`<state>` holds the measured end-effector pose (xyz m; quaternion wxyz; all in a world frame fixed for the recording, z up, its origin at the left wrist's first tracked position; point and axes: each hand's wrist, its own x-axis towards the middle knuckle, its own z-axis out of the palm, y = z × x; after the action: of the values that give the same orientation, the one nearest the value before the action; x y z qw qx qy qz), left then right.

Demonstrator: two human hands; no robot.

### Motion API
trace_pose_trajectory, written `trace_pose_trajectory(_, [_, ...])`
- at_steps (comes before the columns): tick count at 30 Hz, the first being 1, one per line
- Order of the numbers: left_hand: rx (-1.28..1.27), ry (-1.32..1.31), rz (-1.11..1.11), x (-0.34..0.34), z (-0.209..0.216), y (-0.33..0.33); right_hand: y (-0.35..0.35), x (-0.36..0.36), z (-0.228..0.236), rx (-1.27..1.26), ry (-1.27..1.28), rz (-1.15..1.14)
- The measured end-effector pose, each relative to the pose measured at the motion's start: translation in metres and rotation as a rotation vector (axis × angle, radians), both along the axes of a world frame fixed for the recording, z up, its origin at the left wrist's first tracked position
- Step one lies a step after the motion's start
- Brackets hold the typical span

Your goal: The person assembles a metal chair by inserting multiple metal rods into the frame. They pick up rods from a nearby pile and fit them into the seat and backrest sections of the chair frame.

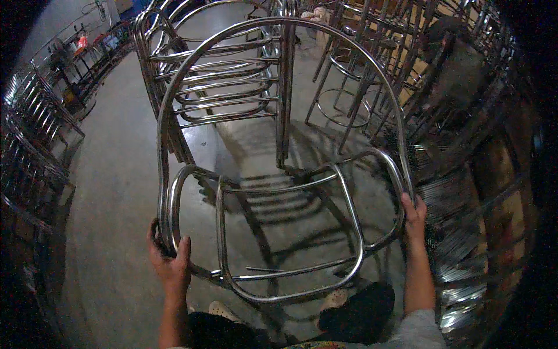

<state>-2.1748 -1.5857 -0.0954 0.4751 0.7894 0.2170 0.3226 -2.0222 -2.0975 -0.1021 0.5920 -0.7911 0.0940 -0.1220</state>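
Observation:
A shiny tubular metal chair frame (293, 285) fills the middle of the view, held in front of my body. It has a tall rounded hoop, a squarish seat loop and curved side tubes. My left hand (170, 256) is closed around the tubes at its left side, thumb toward me. On the right side, my right hand (414, 214) grips the tube where the hoop and side curve meet. Parts of the fingers on both hands are hidden behind the metal.
Just beyond stands a stack of similar metal frames (283, 99). More frames are piled along the left (43, 116). At the right are stool-like frames (343, 110), a person in dark clothing (459, 70) and bundled metal tubes (447, 215). A thin rod (264, 269) lies on the concrete floor (110, 192).

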Motion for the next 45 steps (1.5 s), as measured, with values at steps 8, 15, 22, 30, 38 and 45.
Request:
trace_pose_trajectory(8, [0.165,0.009,0.043,0.002,-0.026,0.017,0.025,0.001,-0.014,-0.249,-0.259,-0.049])
trace_pose_trajectory(15, [0.349,-0.010,0.027,-0.001,-0.039,0.030,0.042,-0.001,-0.016,-0.716,-0.336,-0.144])
trace_pose_trajectory(22, [0.386,0.110,0.057,-0.026,-0.037,0.031,0.044,-0.011,-0.001,-0.819,0.130,0.070])
trace_pose_trajectory(30, [0.319,-0.132,-0.056,-0.104,-0.035,0.003,0.039,-0.167,0.026,-1.101,-0.753,-0.100])
trace_pose_trajectory(38, [0.034,-0.231,0.192,-0.118,-0.054,-0.017,0.162,-0.269,-0.232,-0.470,0.494,1.550])
trace_pose_trajectory(45, [0.033,-0.177,0.316,-0.168,-0.078,0.000,0.215,-0.183,-0.386,-0.924,0.406,0.801])
